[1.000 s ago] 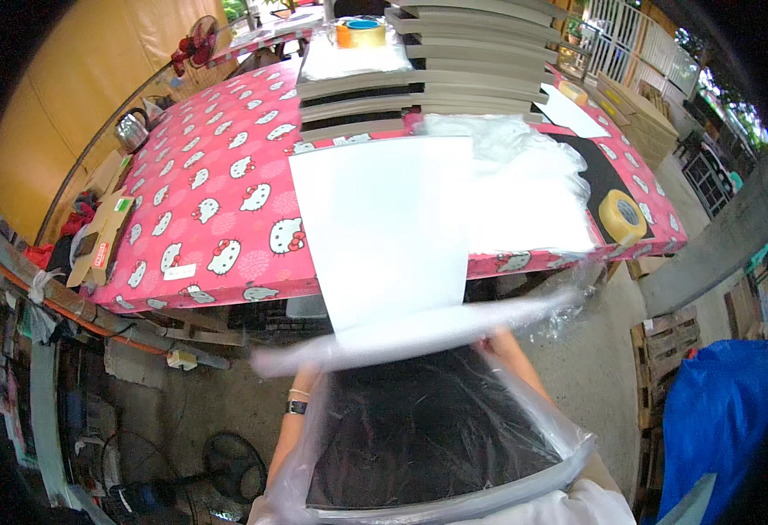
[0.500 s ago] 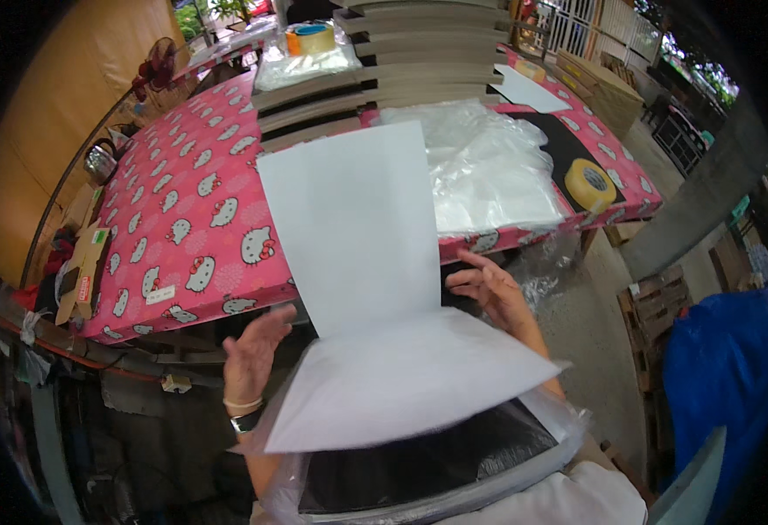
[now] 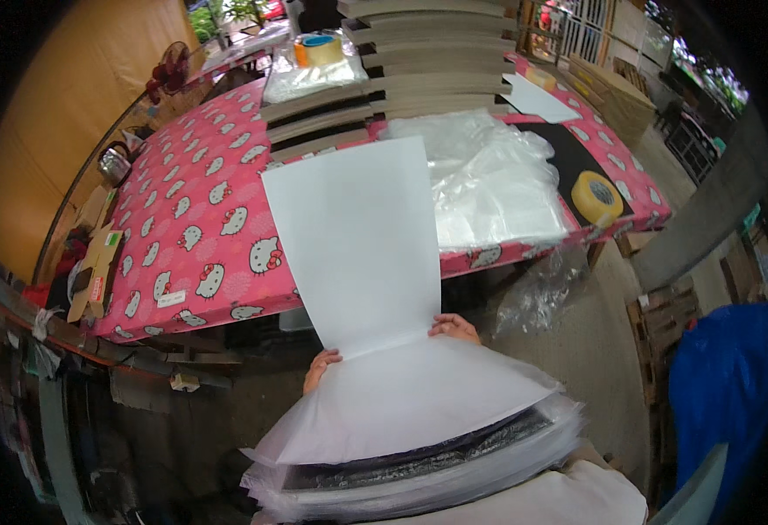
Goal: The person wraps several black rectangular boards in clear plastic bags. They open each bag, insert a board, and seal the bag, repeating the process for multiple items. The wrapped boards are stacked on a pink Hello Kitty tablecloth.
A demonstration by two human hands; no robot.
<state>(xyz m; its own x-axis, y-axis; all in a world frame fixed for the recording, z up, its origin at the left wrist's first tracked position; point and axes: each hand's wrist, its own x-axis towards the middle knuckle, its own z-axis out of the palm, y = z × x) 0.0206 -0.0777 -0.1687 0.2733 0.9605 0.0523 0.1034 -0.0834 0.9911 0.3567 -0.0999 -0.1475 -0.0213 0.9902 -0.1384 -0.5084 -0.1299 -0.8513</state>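
Observation:
A large white sheet [image 3: 353, 236] stretches away from me, its far end over the table's front edge. Its near part is in a clear plastic sleeve [image 3: 427, 398], which flares out toward my lap. At the sleeve's narrow far end, my left hand [image 3: 321, 369] grips the left edge, fingers curled over the top. My right hand [image 3: 455, 327] holds the right edge the same way. Both palms and thumbs are hidden underneath. Below the sleeve, a black panel [image 3: 419, 459] in clear plastic lies across my lap.
Ahead stands a table with a pink patterned cover [image 3: 200, 236]. On it lie a pile of clear plastic sleeves [image 3: 493, 188], a yellow tape roll [image 3: 596, 199] and tall stacks of panels [image 3: 441, 74]. A blue tarp [image 3: 725, 385] and wooden pallets [image 3: 668, 332] are at right.
Both hands, open and apart from the sleeve before, have come inward and closed on its two edges. The sleeve's near end has dropped a little over the black panel.

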